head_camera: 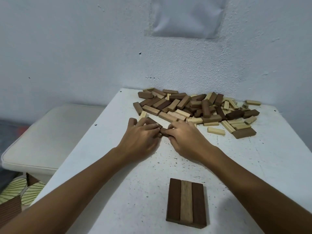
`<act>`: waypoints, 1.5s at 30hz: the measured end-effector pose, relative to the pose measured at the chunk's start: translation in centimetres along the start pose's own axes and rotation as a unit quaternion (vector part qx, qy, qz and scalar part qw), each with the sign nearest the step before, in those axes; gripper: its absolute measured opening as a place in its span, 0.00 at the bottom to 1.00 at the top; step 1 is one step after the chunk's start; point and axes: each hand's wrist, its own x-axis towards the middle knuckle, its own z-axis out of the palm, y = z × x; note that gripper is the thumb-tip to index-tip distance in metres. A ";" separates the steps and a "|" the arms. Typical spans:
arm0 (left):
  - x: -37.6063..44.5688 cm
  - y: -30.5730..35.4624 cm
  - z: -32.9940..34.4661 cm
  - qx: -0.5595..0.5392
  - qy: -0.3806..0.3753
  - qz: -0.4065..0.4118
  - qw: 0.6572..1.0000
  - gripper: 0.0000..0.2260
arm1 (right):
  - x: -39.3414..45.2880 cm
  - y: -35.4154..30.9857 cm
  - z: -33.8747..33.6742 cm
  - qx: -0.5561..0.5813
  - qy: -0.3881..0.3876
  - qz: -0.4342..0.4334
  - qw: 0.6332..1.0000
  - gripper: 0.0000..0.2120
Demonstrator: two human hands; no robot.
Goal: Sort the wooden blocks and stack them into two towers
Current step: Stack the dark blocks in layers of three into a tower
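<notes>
Behind both hands, block pile crowds wall.

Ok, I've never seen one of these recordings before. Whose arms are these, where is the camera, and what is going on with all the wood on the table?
There is no machine here. The single picture comes from a camera worn on a person's head, looking forward and down, so the arms are the wearer's own. On the white table a loose pile of blocks, dark brown and pale, lies at the far side near the wall. Close to the camera, three blocks lie flat side by side, two dark with a lighter one between, perhaps a tower's first layer. The left hand and right hand meet at the pile's near edge, fingers curled round dark blocks, apparently gathering them.
</notes>
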 end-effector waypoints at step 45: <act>-3.6 -0.8 -3.0 -0.294 -0.080 -0.160 0.939 0.37 | 0.5 -2.0 -1.1 0.207 -0.067 0.101 0.971 0.16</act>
